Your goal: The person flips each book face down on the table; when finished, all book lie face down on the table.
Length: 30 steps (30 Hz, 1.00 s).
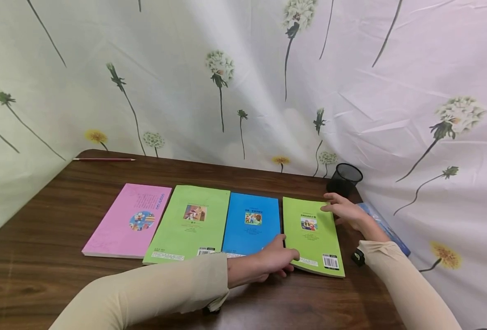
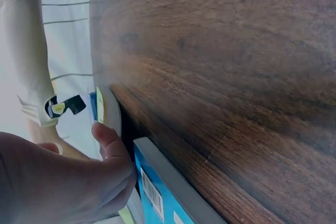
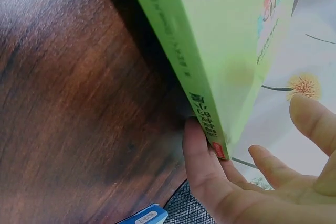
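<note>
A green book (image 1: 311, 233) lies back cover up at the right end of a row of books. My left hand (image 1: 271, 259) holds its lower left corner, one fingertip over the cover and other fingers at its edge. In the left wrist view, that hand (image 2: 73, 177) sits between this book and the blue book (image 2: 157, 192); its grip is partly hidden. My right hand (image 1: 348, 211) is at the book's upper right corner. The right wrist view shows its fingers (image 3: 197, 145) touching the spine, with the thumb raised off the cover.
Left of the blue book lie a larger green book (image 1: 185, 229) and a pink book (image 1: 124, 224). A black mesh cup (image 1: 344, 178) stands at the back right, with a blue item (image 1: 385, 229) beside the right forearm. A pencil (image 1: 105, 159) lies at the far left.
</note>
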### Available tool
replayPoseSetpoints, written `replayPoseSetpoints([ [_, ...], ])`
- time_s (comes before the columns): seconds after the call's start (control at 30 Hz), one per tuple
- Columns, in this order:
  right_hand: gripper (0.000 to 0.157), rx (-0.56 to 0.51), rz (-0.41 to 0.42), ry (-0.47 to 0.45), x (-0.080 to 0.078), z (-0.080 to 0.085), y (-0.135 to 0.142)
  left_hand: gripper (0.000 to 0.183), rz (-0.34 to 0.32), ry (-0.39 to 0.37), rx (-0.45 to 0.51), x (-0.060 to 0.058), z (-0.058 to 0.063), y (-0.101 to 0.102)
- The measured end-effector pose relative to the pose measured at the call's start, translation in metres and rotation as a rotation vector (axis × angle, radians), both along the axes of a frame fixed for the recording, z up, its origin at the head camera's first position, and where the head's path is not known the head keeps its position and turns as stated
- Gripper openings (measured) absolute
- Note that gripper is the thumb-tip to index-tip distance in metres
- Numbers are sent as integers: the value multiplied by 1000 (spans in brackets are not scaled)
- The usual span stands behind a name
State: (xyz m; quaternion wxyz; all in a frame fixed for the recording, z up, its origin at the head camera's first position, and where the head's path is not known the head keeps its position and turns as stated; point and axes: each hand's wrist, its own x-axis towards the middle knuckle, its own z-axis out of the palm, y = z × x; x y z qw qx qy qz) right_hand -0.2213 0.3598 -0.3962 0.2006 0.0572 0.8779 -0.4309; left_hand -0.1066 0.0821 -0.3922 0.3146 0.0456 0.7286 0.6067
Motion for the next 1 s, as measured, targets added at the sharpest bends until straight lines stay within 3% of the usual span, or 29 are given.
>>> replayPoseSetpoints([
  [0.33,70,24,11,-11,-3,-1,7,77,-14,52,42,11,3,1],
  [0.53,71,10,21,-17,-2,-3,6,78,-54,36,55,17,3,1],
  [0.73,70,7,23,-6,-1,-4,3,78,-57,16,7,17,6,0],
  [1.0,72,3,10,-13,0,-5,5,85,-70,5,48,17,5,2],
])
